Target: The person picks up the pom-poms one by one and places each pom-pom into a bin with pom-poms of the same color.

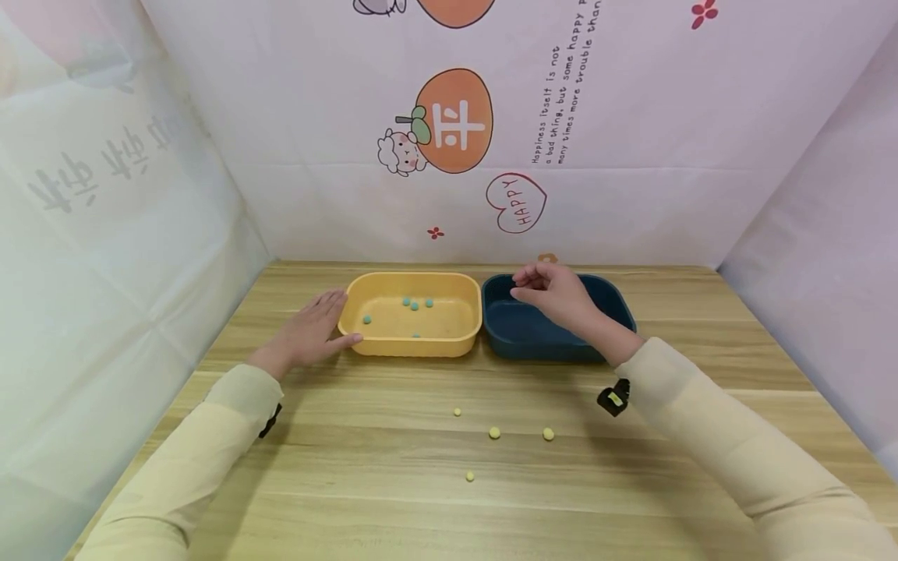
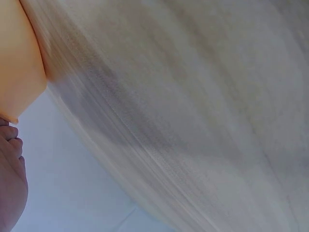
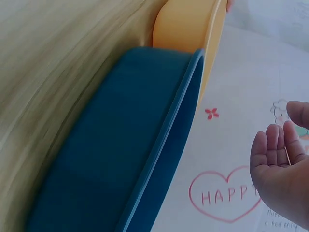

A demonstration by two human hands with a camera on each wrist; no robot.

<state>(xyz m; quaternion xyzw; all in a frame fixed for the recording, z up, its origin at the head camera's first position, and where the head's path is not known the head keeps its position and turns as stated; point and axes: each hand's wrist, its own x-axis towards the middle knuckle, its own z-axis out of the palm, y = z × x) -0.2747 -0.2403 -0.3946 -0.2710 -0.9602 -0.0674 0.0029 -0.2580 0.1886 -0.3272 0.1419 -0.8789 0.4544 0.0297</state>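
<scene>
My left hand (image 1: 309, 331) rests against the left end of a yellow bin (image 1: 421, 347), fingers stretched along its side and thumb at the front rim. Several small teal balls (image 1: 415, 306) lie inside that bin. Over a dark blue bin (image 1: 547, 350) hovers my right hand (image 1: 557, 296), its fingers loosely bent. In the right wrist view the thumb stands apart from the fingers, and nothing shows between them. Several small yellow balls, one of them a larger ball (image 1: 494, 432), lie on the wooden table in front of the bins.
The two bins stand side by side near the back of the wooden table (image 1: 337, 475). Behind them rises a white printed cloth (image 1: 316, 187), with more cloth on the left and right. A black wrist device (image 1: 613, 398) sits at my right cuff.
</scene>
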